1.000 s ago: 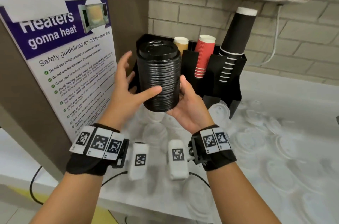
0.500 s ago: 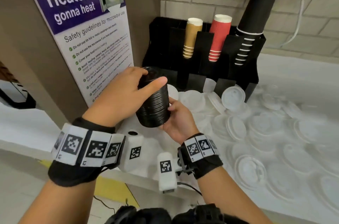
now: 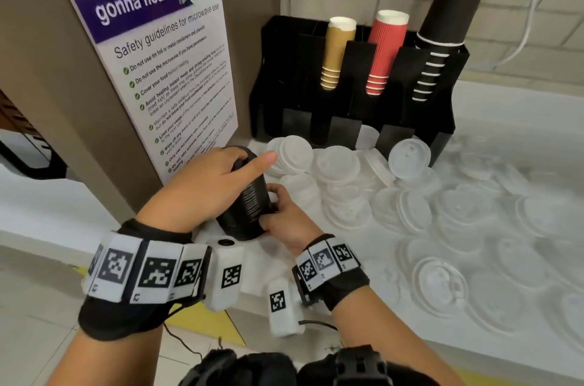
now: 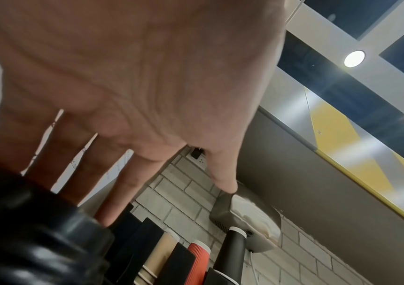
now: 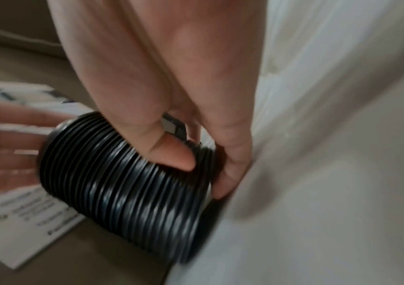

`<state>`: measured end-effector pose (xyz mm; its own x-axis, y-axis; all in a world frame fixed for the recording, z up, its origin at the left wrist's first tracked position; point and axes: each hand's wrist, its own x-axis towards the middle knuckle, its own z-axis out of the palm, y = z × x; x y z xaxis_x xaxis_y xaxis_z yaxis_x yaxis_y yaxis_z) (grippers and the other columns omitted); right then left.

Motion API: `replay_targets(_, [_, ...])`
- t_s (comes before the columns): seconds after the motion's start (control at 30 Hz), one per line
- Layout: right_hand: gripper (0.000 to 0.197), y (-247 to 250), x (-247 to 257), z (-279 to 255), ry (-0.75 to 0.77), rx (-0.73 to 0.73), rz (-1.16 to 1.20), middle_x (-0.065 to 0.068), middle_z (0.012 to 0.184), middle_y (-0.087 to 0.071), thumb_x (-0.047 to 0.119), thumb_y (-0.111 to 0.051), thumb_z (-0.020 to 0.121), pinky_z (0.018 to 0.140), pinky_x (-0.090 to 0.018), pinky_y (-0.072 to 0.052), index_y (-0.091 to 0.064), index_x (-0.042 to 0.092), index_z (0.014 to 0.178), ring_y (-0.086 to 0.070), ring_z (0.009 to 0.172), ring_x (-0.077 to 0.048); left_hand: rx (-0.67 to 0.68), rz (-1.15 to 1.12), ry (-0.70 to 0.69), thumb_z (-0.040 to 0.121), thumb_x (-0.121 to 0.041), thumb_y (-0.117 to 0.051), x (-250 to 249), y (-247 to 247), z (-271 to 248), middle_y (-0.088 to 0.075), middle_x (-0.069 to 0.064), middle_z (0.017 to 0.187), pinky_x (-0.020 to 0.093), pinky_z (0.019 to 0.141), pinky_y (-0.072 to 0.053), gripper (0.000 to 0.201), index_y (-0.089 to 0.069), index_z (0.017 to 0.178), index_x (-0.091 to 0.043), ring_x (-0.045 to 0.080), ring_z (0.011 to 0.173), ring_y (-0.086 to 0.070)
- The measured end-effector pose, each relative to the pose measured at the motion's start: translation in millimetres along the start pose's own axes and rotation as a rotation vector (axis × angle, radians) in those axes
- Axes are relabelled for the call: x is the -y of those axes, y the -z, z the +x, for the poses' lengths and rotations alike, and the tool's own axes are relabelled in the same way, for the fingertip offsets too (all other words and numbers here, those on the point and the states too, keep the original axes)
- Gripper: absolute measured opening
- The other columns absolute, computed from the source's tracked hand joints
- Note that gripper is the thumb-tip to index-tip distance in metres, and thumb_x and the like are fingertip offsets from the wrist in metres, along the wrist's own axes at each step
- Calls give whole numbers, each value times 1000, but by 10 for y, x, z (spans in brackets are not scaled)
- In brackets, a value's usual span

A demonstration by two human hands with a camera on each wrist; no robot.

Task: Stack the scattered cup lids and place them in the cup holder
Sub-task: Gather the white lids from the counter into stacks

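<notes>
While right hand (image 3: 286,221) grips black lid stack (image 3: 249,205), left hand (image 3: 208,186) tops it.

- cup holder (image 3: 354,107) against brick wall; right slots filled by tan cups (image 3: 336,53), red cups (image 3: 385,50), black cups (image 3: 448,22)
- leftmost slot open at top
- white lids (image 3: 407,211) crowd counter (image 3: 521,107) in front of holder
- poster panel (image 3: 151,47) walls off left side

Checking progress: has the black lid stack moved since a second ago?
Yes. The black lid stack dropped from level with the cup holder top down to the counter, left of it.
</notes>
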<state>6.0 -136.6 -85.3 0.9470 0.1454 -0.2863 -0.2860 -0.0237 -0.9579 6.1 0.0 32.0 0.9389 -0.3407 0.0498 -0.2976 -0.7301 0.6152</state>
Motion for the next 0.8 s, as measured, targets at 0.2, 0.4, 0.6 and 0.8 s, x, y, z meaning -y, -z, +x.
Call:
replay_targets(0.2, [73, 34, 55, 56, 52, -20, -494, -4, 117, -37, 17, -66, 81, 78, -20, -40, -29, 25, 143, -45, 99, -18, 19, -8, 10, 67, -81, -28, -40, 26, -17, -65, -3, 90, 29, 72, -44, 76, -67, 94, -22, 12, 86, -59])
replay_targets(0.4, [73, 49, 80, 24, 55, -53, -560, -13, 133, -36, 21, -67, 81, 83, -26, -40, -30, 15, 144, -49, 115, -26, 37, 50, 27, 68, -80, -29, -50, -3, -9, -67, 5, 91, 36, 78, -47, 82, -70, 93, -15, 18, 87, -61])
replay_targets(0.6, [76, 138, 180, -78, 31, -6, -578, -11, 130, -44, 23, -67, 84, 93, -34, -49, -26, 13, 147, -54, 111, -25, 53, 61, 33, 69, -80, -32, -58, -19, -8, -68, 8, 95, 41, 82, -48, 83, -69, 100, -12, 21, 89, -62])
replay_targets(0.8, [41, 652, 831, -357, 160, 116, -756, 8, 101, -57, 24, -64, 88, 77, -18, -47, -53, 21, 127, -58, 91, -10, -136, -245, -117, 84, -58, -57, -291, -62, 104, -64, -13, 110, 20, 83, -42, 38, -66, 108, -30, 5, 103, -57])
